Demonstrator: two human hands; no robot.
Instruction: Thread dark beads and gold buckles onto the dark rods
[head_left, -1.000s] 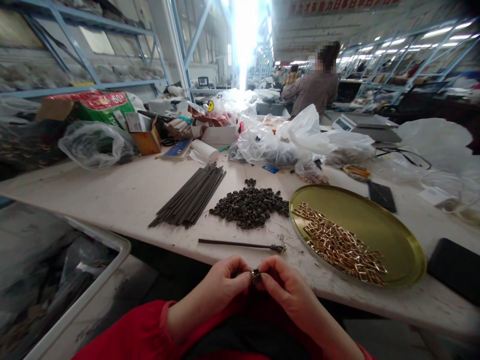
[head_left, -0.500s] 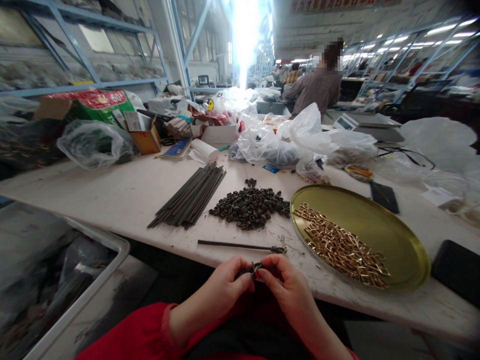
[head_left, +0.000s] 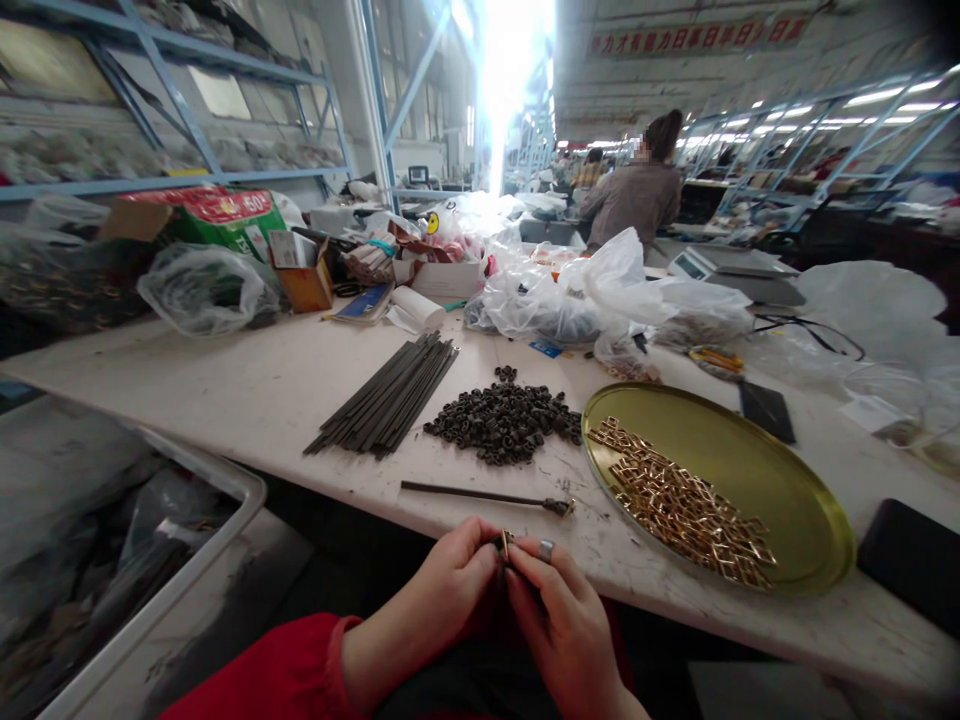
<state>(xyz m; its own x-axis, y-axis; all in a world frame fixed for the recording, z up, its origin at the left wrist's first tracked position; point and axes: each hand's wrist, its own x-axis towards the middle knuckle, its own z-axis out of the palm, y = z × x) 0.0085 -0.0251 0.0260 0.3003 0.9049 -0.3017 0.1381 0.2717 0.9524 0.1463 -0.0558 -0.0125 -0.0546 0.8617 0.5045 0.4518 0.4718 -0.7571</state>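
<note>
My left hand (head_left: 448,580) and my right hand (head_left: 561,612) meet at the table's front edge, fingers pinched together. Between the fingertips a small gold buckle (head_left: 505,542) shows edge-on, with a bit of dark strap at it; most of both is hidden. A ring is on my right hand. Just beyond lies one dark strap (head_left: 472,493) with a gold buckle at its right end. Farther back are a bundle of dark straps (head_left: 382,398) and a heap of small dark loops (head_left: 506,420). Many gold buckles (head_left: 686,505) lie in a round gold tray (head_left: 780,470) on the right.
Clear plastic bags (head_left: 555,300) and boxes (head_left: 309,280) crowd the table's back. A black phone-like object (head_left: 766,410) lies behind the tray, and a dark case (head_left: 911,555) sits right. A white bin (head_left: 244,488) stands lower left. Another person (head_left: 634,200) is in the background.
My right hand has turned and lowered slightly, its fingers now straighter over the buckle. The buckle stands more upright between my fingertips. The view has tilted up a little.
</note>
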